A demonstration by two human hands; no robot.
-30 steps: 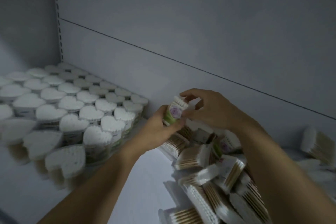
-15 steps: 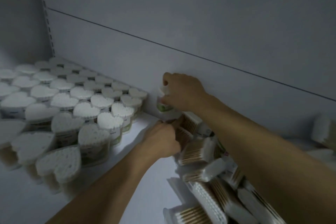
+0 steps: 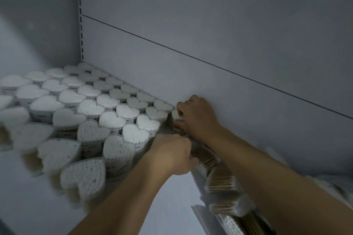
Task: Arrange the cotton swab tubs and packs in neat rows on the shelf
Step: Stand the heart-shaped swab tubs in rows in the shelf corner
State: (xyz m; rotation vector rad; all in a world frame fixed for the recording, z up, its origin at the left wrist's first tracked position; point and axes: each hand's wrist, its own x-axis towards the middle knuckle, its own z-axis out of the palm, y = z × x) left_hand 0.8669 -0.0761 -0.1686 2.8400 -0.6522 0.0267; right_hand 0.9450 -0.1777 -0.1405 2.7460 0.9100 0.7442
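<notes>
1. Shelf [image 3: 34, 212] of white board, with a grey back panel [image 3: 210, 34] behind it and a slotted upright [image 3: 81, 25] at the left back corner; the light is dim.
2. Heart-shaped tubs [image 3: 107, 101] stand in rows from the left back corner along the back edge. Loose packs [image 3: 219, 181] lie heaped toward the right edge.
3. Right hand [image 3: 196, 118] curls round a small pack [image 3: 176, 115] at the back edge, against the panel and just beside the last tub.
4. Left hand [image 3: 172, 155] is curled at the heap's near end; whether it grips a pack cannot be told.
5. A second ago both hands held that pack up above the heap. Since then it has come down to the back edge, and the left hand has dropped to the heap.
</notes>
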